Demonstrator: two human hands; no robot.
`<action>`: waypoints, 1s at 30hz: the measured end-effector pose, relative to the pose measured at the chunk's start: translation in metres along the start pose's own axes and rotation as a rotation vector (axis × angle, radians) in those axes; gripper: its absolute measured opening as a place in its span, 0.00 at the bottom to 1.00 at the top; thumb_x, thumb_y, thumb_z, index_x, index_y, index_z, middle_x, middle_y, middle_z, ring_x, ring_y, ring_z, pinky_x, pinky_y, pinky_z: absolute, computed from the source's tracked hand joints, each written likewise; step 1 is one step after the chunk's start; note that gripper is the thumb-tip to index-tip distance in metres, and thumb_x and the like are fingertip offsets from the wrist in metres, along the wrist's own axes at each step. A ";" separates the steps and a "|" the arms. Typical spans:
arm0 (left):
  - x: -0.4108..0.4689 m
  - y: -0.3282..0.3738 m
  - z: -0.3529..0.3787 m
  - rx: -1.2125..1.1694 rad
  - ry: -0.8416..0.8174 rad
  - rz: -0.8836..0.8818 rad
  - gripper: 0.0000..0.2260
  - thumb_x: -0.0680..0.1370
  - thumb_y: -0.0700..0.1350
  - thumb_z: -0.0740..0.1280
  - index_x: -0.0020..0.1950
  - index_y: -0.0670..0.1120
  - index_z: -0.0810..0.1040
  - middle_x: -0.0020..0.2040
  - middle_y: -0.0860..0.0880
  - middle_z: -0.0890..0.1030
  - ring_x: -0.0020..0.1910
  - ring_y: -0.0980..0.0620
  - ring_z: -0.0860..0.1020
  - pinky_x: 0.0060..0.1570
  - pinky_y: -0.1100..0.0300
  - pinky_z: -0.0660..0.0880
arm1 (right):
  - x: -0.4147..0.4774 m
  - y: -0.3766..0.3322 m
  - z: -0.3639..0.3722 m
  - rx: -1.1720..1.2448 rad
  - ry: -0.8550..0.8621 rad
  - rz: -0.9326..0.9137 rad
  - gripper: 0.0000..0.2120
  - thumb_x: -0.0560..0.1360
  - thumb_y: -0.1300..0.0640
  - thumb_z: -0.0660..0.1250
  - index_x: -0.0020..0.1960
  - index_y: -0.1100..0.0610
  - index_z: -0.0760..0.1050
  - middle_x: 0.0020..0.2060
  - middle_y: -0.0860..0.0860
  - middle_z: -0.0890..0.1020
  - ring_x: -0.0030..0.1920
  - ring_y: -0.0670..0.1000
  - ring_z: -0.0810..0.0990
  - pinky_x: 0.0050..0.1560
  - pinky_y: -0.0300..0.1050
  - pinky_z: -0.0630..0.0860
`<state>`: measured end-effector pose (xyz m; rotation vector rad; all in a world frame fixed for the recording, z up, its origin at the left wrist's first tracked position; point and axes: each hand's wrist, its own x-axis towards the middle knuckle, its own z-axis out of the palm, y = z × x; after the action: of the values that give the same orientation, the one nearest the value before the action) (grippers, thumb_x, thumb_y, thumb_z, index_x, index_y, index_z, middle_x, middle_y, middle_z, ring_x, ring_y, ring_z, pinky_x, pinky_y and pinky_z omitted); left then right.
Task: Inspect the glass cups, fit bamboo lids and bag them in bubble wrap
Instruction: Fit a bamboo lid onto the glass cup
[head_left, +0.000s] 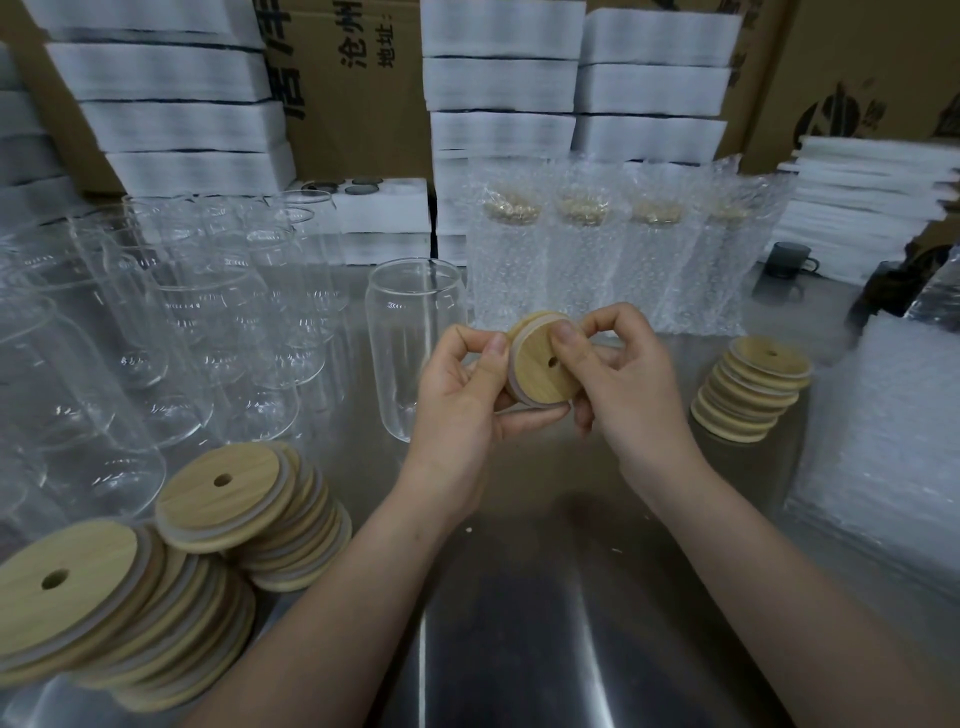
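A round bamboo lid (540, 370) with a small centre hole and a pale sealing ring is held tilted above the steel table. My left hand (462, 395) pinches its left edge, and my right hand (618, 374) pinches its right edge, thumb on the face. A bare glass cup (410, 338) stands upright just behind my left hand. Several more empty glass cups (171, 322) crowd the left side. Several lidded cups in bubble wrap bags (613, 249) stand in a row behind my hands.
Leaning stacks of bamboo lids lie at the front left (218, 525) and a smaller stack at the right (753, 387). Bubble wrap sheets (883, 441) lie at the far right. White foam trays (498, 83) and cardboard boxes form the back wall. A dark mug (787, 260) sits back right.
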<state>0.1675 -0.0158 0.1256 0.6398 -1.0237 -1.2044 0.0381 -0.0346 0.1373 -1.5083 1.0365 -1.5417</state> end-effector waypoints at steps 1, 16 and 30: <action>0.000 0.001 0.000 -0.009 0.004 0.005 0.08 0.84 0.42 0.58 0.46 0.44 0.69 0.40 0.44 0.85 0.39 0.46 0.85 0.37 0.50 0.83 | 0.001 -0.001 -0.001 0.028 -0.015 0.013 0.11 0.75 0.51 0.68 0.44 0.56 0.70 0.26 0.60 0.74 0.20 0.50 0.68 0.20 0.40 0.66; 0.000 0.006 -0.004 0.063 0.066 0.145 0.08 0.85 0.43 0.57 0.53 0.46 0.76 0.44 0.47 0.86 0.41 0.46 0.85 0.33 0.56 0.81 | 0.010 -0.005 -0.016 0.044 -0.343 0.013 0.19 0.66 0.62 0.74 0.55 0.57 0.74 0.28 0.58 0.73 0.29 0.52 0.77 0.37 0.44 0.80; -0.002 0.003 0.000 0.123 0.068 0.149 0.11 0.85 0.43 0.56 0.54 0.49 0.78 0.47 0.47 0.86 0.43 0.47 0.85 0.32 0.58 0.80 | -0.004 0.003 0.000 -0.192 -0.159 -0.097 0.19 0.64 0.50 0.80 0.47 0.52 0.74 0.39 0.50 0.85 0.40 0.49 0.84 0.40 0.47 0.80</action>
<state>0.1686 -0.0129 0.1278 0.6831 -1.0745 -0.9894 0.0378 -0.0321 0.1326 -1.8064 1.0562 -1.3917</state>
